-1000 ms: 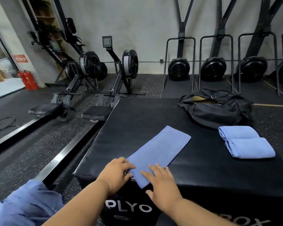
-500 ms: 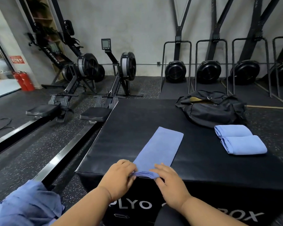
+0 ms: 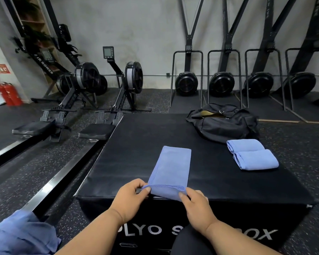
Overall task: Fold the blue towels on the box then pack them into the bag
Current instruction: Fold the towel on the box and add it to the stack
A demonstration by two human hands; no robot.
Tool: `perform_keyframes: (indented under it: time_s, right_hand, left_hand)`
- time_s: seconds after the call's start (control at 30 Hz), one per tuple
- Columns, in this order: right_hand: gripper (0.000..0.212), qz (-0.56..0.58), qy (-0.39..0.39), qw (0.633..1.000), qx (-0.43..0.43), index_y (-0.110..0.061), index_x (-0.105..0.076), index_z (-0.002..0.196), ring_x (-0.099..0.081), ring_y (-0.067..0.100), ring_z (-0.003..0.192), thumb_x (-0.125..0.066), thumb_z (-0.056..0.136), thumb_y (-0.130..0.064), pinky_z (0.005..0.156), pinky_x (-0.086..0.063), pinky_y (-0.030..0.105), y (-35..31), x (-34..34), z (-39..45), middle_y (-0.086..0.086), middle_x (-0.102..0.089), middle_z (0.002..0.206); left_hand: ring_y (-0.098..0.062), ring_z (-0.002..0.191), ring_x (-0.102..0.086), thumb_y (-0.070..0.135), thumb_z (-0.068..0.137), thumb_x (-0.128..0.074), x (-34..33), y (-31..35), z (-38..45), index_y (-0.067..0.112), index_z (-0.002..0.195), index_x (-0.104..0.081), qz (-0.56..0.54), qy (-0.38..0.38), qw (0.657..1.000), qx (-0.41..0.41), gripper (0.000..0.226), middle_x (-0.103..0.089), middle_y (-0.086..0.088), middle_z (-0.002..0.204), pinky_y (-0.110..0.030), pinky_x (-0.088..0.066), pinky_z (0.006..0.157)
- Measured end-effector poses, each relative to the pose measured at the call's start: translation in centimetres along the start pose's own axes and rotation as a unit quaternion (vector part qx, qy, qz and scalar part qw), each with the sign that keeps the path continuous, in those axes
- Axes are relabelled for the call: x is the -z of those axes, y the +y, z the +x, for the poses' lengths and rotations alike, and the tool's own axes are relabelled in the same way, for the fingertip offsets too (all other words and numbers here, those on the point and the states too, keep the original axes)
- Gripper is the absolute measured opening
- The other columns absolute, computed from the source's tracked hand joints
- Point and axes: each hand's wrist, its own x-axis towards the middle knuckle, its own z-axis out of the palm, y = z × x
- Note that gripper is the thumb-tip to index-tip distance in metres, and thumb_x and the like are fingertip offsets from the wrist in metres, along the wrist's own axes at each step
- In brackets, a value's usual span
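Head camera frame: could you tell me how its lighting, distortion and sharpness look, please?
Head view: even, dim indoor light; wide-angle bending tilts the wall frames outward; a bright glare streak runs along the rower rail; the towel and both hands stay reasonably sharp.

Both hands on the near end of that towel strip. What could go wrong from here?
1. The left hand and right hand pinch only the corners of the towel at the box edge; the layers could slip apart and spoil the fold.
2. That near end sits right at the front edge, so a loose grip might let it slide off.
3. The bag opening looks narrow; the folded towels may unroll during packing.
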Motion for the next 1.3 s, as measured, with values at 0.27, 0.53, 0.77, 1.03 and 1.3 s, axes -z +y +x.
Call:
perform_keyframes:
  time_s: [0.27,0.53,0.77,1.03,1.3]
  right_hand:
    - [0.041,0.038,0.019,0.998,-0.035,-0.021,-0.037,0.068,-0.047,0.019,0.091,-0.055,0.102,-0.035,0.077,-0.04,0.031,0.1,0.1,0.3,-0.007,-0.046,0.07]
    - [0.025,0.0,0.024,1.0,-0.011,-0.043,-0.053,0.121,-0.046,0.004,0.102,-0.057,0.101,-0.029,0.105,-0.038,0.032,1.0,-0.2,0.8,-0.008,-0.06,0.079]
    - [0.033,-0.044,0.028,0.999,0.013,-0.044,-0.045,0.127,-0.047,0.011,0.105,-0.05,0.1,-0.025,0.096,-0.029,0.028,1.1,-0.3,1.0,-0.008,-0.06,0.084]
    - [0.021,-0.103,0.08,0.991,0.042,-0.034,-0.042,0.096,-0.047,0.015,0.088,-0.059,0.094,-0.022,0.086,-0.035,0.034,1.4,-0.3,1.4,-0.011,-0.053,0.081]
    - [0.035,-0.223,0.1,0.941,0.234,-0.04,-0.07,0.095,-0.054,0.012,0.102,-0.054,0.073,-0.017,0.082,-0.045,0.034,2.3,-0.5,1.0,-0.015,-0.063,0.123]
  left_hand:
    - [-0.009,0.073,-0.057,0.046,0.1,-0.058,-1.4,0.3,1.1,0.028,0.088,-0.062,0.04,-0.016,0.996,0.078,0.023,-0.07,0.009,0.081,-0.028,-0.05,0.074]
    - [-0.007,0.066,-0.056,0.042,0.094,-0.067,-2.0,-0.1,1.4,0.026,0.082,-0.065,0.056,-0.007,0.993,0.102,0.02,-0.068,0.009,0.073,-0.025,-0.051,0.069]
    - [-0.006,0.085,-0.068,0.043,0.097,-0.06,-2.5,1.2,0.9,0.038,0.099,-0.062,0.081,0.021,0.993,0.087,0.006,-0.074,0.012,0.09,-0.029,-0.057,0.079]
    - [-0.015,0.088,-0.056,0.019,0.088,-0.071,-3.5,-1.2,1.9,0.035,0.099,-0.068,0.313,0.096,0.922,-0.205,0.02,-0.062,0.017,0.103,-0.029,-0.053,0.074]
    - [-0.021,0.12,-0.064,0.06,0.067,-0.06,-2.5,-2.5,1.3,0.035,0.14,-0.056,0.48,-0.08,0.838,-0.248,0.078,-0.064,0.016,0.141,-0.038,-0.057,0.099]
